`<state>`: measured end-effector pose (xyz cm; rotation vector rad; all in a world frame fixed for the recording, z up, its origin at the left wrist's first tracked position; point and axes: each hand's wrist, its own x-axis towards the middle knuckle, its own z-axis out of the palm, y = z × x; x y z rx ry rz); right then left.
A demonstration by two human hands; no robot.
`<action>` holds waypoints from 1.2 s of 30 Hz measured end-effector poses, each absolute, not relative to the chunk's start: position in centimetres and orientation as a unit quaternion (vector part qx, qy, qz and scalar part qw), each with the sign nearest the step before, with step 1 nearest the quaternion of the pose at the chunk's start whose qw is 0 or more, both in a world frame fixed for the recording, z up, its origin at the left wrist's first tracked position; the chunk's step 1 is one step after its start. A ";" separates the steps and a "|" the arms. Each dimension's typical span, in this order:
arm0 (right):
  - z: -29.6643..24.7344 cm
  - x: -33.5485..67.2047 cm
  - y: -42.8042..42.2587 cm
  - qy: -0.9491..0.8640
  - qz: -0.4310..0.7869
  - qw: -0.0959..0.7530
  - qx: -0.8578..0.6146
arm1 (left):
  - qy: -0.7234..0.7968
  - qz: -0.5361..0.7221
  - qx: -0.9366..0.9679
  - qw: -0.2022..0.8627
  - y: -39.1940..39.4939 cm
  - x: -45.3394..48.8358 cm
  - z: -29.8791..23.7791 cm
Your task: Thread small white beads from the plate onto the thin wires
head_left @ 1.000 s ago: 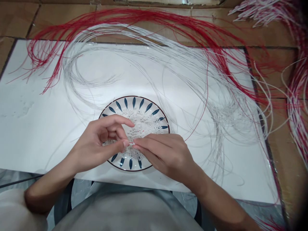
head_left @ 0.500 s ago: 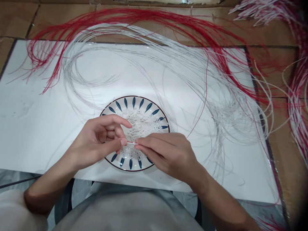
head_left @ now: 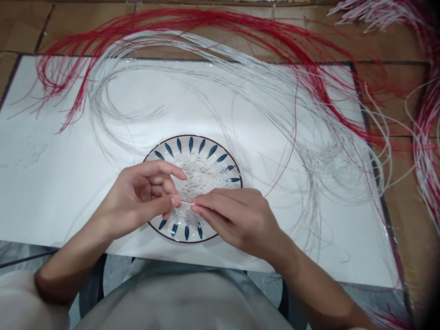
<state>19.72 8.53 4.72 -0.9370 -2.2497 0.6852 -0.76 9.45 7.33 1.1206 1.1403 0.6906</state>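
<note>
A round plate [head_left: 220,158] with blue leaf marks holds a heap of small white beads [head_left: 195,174]. Over its near half my two hands meet. My left hand [head_left: 142,197] pinches a tiny white piece between thumb and fingertips. My right hand [head_left: 237,217] pinches the end of a thin red wire [head_left: 292,146], whose tip touches the piece in my left hand. The red wire runs up and to the right from my right hand.
A white sheet [head_left: 51,183] covers the table. Long white wires [head_left: 165,68] and red wires [head_left: 206,23] loop across its far side. Another red-and-white bundle [head_left: 424,151] lies at the right edge. Brown cardboard [head_left: 20,23] shows beyond the sheet.
My hands hold almost the same place over the plate. The thumb and fingers of my left hand have shifted slightly at the pinch.
</note>
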 end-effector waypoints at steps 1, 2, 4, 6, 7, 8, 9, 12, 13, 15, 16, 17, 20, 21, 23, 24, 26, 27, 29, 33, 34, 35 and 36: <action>4.7 19.7 8.5 -0.847 0.253 0.301 -0.358 | 0.502 0.306 0.491 0.643 9.5 -0.8 7.3; 4.8 19.8 8.5 -0.846 0.249 0.302 -0.362 | 0.503 0.308 0.490 0.642 9.5 -0.9 7.4; 4.8 19.8 8.6 -0.843 0.243 0.303 -0.371 | 0.505 0.312 0.488 0.640 9.5 -1.0 7.3; 4.9 19.8 8.6 -0.843 0.240 0.303 -0.375 | 0.506 0.315 0.488 0.637 9.6 -1.1 7.3; 4.9 19.8 8.6 -0.843 0.239 0.303 -0.376 | 0.508 0.317 0.487 0.636 9.6 -1.2 7.3; 4.9 19.8 8.6 -0.842 0.236 0.304 -0.377 | 0.509 0.320 0.485 0.635 9.6 -1.2 7.3; 4.9 19.8 8.6 -0.842 0.234 0.305 -0.379 | 0.510 0.323 0.483 0.634 9.6 -1.3 7.4; 4.9 19.9 8.7 -0.840 0.240 0.307 -0.377 | 0.506 0.322 0.476 0.643 9.6 -1.3 7.4; 4.8 19.9 8.7 -0.839 0.246 0.310 -0.374 | 0.502 0.318 0.475 0.649 9.6 -1.3 7.3; 4.7 19.9 8.7 -0.837 0.255 0.316 -0.367 | 0.496 0.306 0.471 0.662 9.5 -1.2 7.2; 4.7 19.9 8.7 -0.836 0.257 0.318 -0.365 | 0.493 0.300 0.469 0.669 9.4 -1.1 7.1; 4.6 19.8 8.6 -0.837 0.257 0.317 -0.363 | 0.490 0.294 0.467 0.675 9.4 -1.1 7.0; 4.5 19.7 8.5 -0.849 0.256 0.297 -0.354 | 0.484 0.280 0.464 0.687 9.3 -0.9 6.9; 4.5 19.6 8.4 -0.852 0.253 0.291 -0.353 | 0.485 0.278 0.464 0.687 9.2 -0.9 6.9; 4.5 19.6 8.4 -0.856 0.245 0.288 -0.353 | 0.491 0.281 0.461 0.684 9.2 -0.8 7.0; 4.5 19.7 8.4 -0.856 0.241 0.290 -0.355 | 0.493 0.285 0.460 0.681 9.2 -0.8 7.1; 4.6 19.7 8.5 -0.856 0.234 0.294 -0.354 | 0.497 0.294 0.457 0.677 9.3 -0.8 7.3; 4.6 19.8 8.5 -0.857 0.232 0.295 -0.353 | 0.497 0.297 0.457 0.675 9.3 -0.8 7.3; 4.6 19.9 8.6 -0.858 0.229 0.295 -0.352 | 0.493 0.292 0.461 0.678 9.4 -0.8 7.4; 4.7 20.0 8.7 -0.857 0.242 0.290 -0.350 | 0.484 0.270 0.478 0.681 9.5 -0.8 7.2; 4.7 20.0 8.7 -0.857 0.243 0.291 -0.348 | 0.485 0.267 0.483 0.679 9.5 -0.7 7.1; 4.7 20.0 8.7 -0.858 0.242 0.293 -0.345 | 0.487 0.263 0.488 0.675 9.5 -0.7 7.1; 4.7 20.0 8.7 -0.860 0.240 0.294 -0.342 | 0.490 0.256 0.494 0.671 9.5 -0.6 7.1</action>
